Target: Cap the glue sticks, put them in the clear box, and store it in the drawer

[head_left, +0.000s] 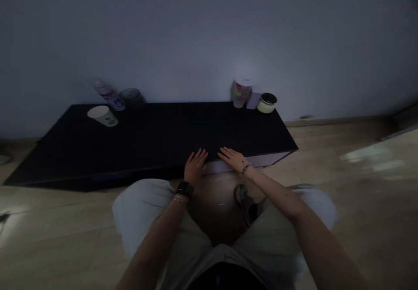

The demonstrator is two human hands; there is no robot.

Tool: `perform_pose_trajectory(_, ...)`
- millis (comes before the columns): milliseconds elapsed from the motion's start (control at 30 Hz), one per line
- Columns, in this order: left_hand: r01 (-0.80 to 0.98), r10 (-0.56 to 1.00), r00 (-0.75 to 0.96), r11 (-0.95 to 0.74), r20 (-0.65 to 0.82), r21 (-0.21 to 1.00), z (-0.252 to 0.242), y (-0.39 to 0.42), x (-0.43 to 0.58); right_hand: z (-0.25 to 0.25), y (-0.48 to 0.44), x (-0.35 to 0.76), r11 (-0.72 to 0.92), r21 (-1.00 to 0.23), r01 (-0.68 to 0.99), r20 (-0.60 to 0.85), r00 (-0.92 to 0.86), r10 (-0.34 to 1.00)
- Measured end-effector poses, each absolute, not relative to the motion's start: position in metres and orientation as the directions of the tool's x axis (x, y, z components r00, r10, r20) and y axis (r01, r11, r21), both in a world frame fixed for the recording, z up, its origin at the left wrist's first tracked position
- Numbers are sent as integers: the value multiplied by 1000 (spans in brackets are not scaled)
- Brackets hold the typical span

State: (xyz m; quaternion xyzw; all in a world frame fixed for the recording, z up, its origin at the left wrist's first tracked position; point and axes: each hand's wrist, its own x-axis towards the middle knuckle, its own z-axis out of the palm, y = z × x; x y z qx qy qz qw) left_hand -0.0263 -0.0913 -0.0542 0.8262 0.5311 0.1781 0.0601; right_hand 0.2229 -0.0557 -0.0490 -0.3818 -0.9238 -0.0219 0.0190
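My left hand [195, 166] lies at the front edge of a low black cabinet [183, 129], its fingers stretched onto the top. To its right, my right hand [233, 158] rests flat on the same edge with the fingers slightly spread. Neither hand holds anything, and a small gap separates them. Below the hands, part of the cabinet's pale front [215, 167] shows. A dark watch [185, 189] is on my left wrist.
Left on the cabinet are a white paper cup [103, 116], a blurred bottle [110, 96] and a dark round container [131, 98]. At the back right stand a patterned clear cup [241, 94], a pale box [254, 100] and a cream pot [267, 103]. A wall [196, 42] rises behind.
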Motion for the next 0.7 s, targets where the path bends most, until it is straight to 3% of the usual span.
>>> perform_pose_trajectory(467,870,912,336,-396,234,292,-62,-90,-23,-31,-64,195,621,-3,784,-26,-621,783)
perform_pose_trajectory(633,867,905,415,-425,94,261,-36,-88,-24,2,-70,173,535,3,845,-177,-526,832)
perform_pose_trajectory(700,858,883,469,-446,-33,257,-15,-85,-29,24,-68,169,537,-42,843,-326,-519,790)
